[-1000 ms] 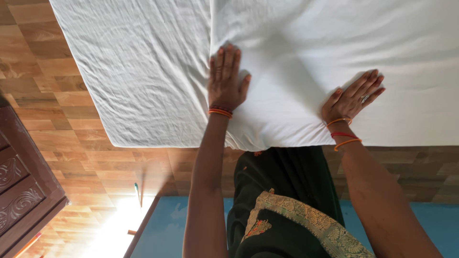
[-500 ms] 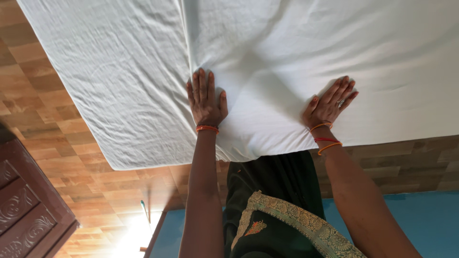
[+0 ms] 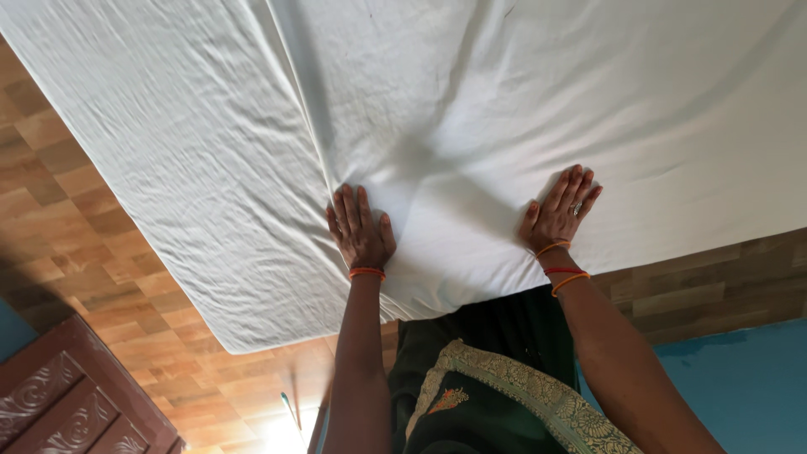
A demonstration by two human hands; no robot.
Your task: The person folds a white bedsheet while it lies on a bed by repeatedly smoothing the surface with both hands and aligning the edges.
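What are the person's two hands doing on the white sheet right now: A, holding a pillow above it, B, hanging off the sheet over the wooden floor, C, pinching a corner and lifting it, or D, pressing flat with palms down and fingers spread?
D: the left hand and right hand both lie flat, palms down, on the white sheet, gripping nothing.

Daylight, bright and even over the white sheet [image 3: 504,84] ahead of my hands. Strong glare patch on the wood floor [image 3: 126,277] below my left hand [image 3: 361,235], blown out to white. Soft shadows fall just left of my left hand and of my right hand [image 3: 559,214], and run along the sheet's fold above my left fingers. Wrinkles read sharp; slight softness toward the frame edges. Straight edges lean at the corners, a wide-lens effect.
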